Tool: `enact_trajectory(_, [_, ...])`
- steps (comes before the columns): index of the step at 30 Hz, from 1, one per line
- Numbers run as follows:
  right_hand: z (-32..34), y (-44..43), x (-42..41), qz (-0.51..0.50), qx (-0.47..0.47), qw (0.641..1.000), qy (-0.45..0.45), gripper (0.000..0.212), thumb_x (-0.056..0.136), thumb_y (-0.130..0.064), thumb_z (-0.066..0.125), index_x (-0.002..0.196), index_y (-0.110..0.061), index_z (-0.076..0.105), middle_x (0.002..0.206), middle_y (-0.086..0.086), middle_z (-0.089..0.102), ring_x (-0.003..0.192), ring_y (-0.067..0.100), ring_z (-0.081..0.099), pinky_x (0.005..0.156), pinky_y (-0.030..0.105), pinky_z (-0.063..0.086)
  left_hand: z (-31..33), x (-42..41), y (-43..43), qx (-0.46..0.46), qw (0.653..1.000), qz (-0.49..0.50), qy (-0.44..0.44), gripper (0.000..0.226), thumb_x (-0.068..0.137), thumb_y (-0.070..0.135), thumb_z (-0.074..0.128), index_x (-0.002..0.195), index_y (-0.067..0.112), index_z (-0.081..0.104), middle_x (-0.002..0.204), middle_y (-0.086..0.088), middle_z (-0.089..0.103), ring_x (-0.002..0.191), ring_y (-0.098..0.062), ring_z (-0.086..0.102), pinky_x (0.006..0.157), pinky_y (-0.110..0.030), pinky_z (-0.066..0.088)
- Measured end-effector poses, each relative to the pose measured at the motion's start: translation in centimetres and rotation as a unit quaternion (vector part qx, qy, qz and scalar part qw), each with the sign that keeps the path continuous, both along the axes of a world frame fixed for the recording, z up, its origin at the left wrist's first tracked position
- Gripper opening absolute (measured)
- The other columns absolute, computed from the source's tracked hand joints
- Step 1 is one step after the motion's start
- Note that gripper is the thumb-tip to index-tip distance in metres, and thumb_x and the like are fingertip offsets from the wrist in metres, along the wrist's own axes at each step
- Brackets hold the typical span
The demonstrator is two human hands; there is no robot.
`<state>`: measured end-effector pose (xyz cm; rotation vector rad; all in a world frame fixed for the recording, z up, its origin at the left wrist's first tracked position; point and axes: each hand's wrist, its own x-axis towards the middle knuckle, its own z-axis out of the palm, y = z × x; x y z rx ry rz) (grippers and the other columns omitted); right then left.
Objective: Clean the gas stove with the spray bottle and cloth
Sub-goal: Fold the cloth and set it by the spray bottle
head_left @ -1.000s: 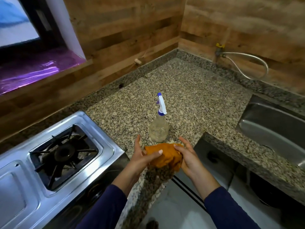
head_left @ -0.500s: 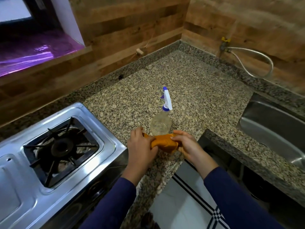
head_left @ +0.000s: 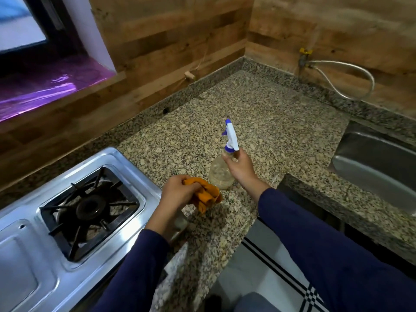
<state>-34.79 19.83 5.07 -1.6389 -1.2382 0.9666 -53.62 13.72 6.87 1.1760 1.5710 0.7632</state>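
While the left hand (head_left: 180, 192) bunches the cloth (head_left: 206, 195) ready for wiping, the right hand (head_left: 239, 168) closes round the spray bottle (head_left: 221, 170) neck, presumably to lift it.

No text, label, brand, number or sign can be read anywhere in the view. The spray bottle (head_left: 221, 170) is clear and no label can be made out on it; no print is seen on its white and blue head. No marking can be made out on the steel stove (head_left: 33, 255).
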Motion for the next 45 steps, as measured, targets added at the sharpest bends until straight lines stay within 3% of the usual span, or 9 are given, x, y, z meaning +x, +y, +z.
enact_trajectory(3, [-0.7, -1.4, 1.6, -0.059, 0.032, 0.998, -0.009, 0.027, 0.097, -0.028, 0.061, 0.116, -0.010, 0.057, 0.083, -0.006, 0.057, 0.070, 0.006, 0.054, 0.056, 0.015, 0.040, 0.9, 1.8, 0.0, -0.045, 0.995, 0.013, -0.088, 0.007, 0.084, 0.003, 0.070, 0.085, 0.009, 0.065, 0.073, -0.009, 0.068, 0.056, -0.016, 0.067, 0.047, -0.023, 0.055])
enact_trajectory(8, [-1.1, -6.2, 8.3, -0.179, 0.071, 0.975, 0.108, 0.014, 0.097, -0.023, 0.060, 0.104, -0.011, 0.058, 0.085, 0.002, 0.058, 0.075, 0.009, 0.056, 0.068, 0.020, 0.043, 0.6, 8.1, 1.0, -0.164, 0.970, -0.006, -0.180, 0.030, 0.072, 0.029, 0.082, 0.093, 0.013, 0.068, 0.094, -0.012, 0.068, 0.085, -0.025, 0.063, 0.071, -0.036, 0.053])
enact_trajectory(13, [-0.8, -12.3, 17.9, -0.256, 0.105, 0.950, 0.146, 0.016, 0.097, -0.013, 0.060, 0.103, 0.002, 0.059, 0.087, 0.003, 0.059, 0.074, 0.001, 0.055, 0.067, 0.008, 0.044, 0.7, 20.3, 0.2, -0.084, 0.982, -0.058, -0.162, 0.033, 0.082, 0.037, 0.075, 0.096, 0.007, 0.069, 0.099, -0.015, 0.072, 0.093, -0.027, 0.069, 0.076, -0.032, 0.055])
enact_trajectory(17, [0.0, -17.0, 27.4, -0.310, 0.121, 0.936, 0.114, 0.015, 0.097, -0.011, 0.059, 0.103, 0.002, 0.061, 0.083, -0.001, 0.061, 0.068, -0.007, 0.057, 0.066, 0.010, 0.045, 1.8, 31.8, -1.7, 0.079, 0.970, -0.210, -0.095, 0.035, 0.096, 0.019, 0.059, 0.061, 0.013, 0.060, 0.052, 0.004, 0.062, 0.051, -0.003, 0.059, 0.051, -0.020, 0.047])
enact_trajectory(24, [-0.3, -23.4, 44.2, -0.388, 0.131, 0.912, 0.030, 0.007, 0.095, -0.012, 0.062, 0.088, -0.011, 0.061, 0.071, -0.001, 0.055, 0.059, -0.002, 0.049, 0.058, 0.010, 0.040, 0.5, 51.1, -1.9, 0.270, 0.884, -0.356, 0.139, 0.041, 0.088, 0.054, 0.061, 0.068, 0.018, 0.061, 0.059, 0.004, 0.059, 0.057, -0.012, 0.057, 0.053, -0.033, 0.042])
enact_trajectory(30, [-1.8, -25.2, 54.0, -0.397, 0.127, 0.909, 0.007, 0.023, 0.095, -0.014, 0.062, 0.117, -0.010, 0.059, 0.095, 0.002, 0.065, 0.086, 0.006, 0.062, 0.076, 0.013, 0.047, -1.8, 62.0, -1.8, 0.433, 0.751, -0.446, 0.221, 0.019, 0.089, 0.031, 0.064, 0.107, 0.028, 0.071, 0.100, 0.001, 0.070, 0.085, -0.024, 0.067, 0.068, -0.038, 0.054])
enact_trajectory(37, [-5.0, -26.2, 57.8, -0.380, 0.112, 0.918, -0.032, 0.018, 0.094, -0.026, 0.064, 0.110, -0.019, 0.062, 0.092, -0.001, 0.067, 0.087, 0.010, 0.065, 0.075, 0.026, 0.048, -12.4, 62.5, -7.8, 0.342, 0.681, -0.539, 0.359, 0.027, 0.092, 0.025, 0.054, 0.118, 0.025, 0.062, 0.116, -0.005, 0.062, 0.088, -0.029, 0.064, 0.065, -0.040, 0.055])
enact_trajectory(42, [-6.3, -26.3, 57.0, -0.368, 0.112, 0.918, -0.091, 0.031, 0.095, -0.039, 0.060, 0.123, -0.027, 0.057, 0.096, -0.007, 0.063, 0.085, 0.009, 0.061, 0.071, 0.022, 0.046, -14.7, 61.2, -10.8, 0.343, 0.683, -0.526, 0.374, 0.029, 0.081, 0.028, 0.072, 0.109, 0.022, 0.067, 0.104, -0.003, 0.064, 0.085, -0.028, 0.064, 0.047, -0.034, 0.051])
enact_trajectory(45, [-6.5, -26.4, 56.9, -0.366, 0.123, 0.918, -0.090, 0.033, 0.096, -0.042, 0.058, 0.125, -0.025, 0.057, 0.101, -0.008, 0.063, 0.091, 0.007, 0.062, 0.075, 0.027, 0.050, -14.3, 61.2, -11.1, 0.366, 0.682, -0.513, 0.370, 0.031, 0.083, 0.035, 0.068, 0.112, 0.022, 0.066, 0.107, -0.002, 0.064, 0.092, -0.025, 0.065, 0.056, -0.034, 0.051])
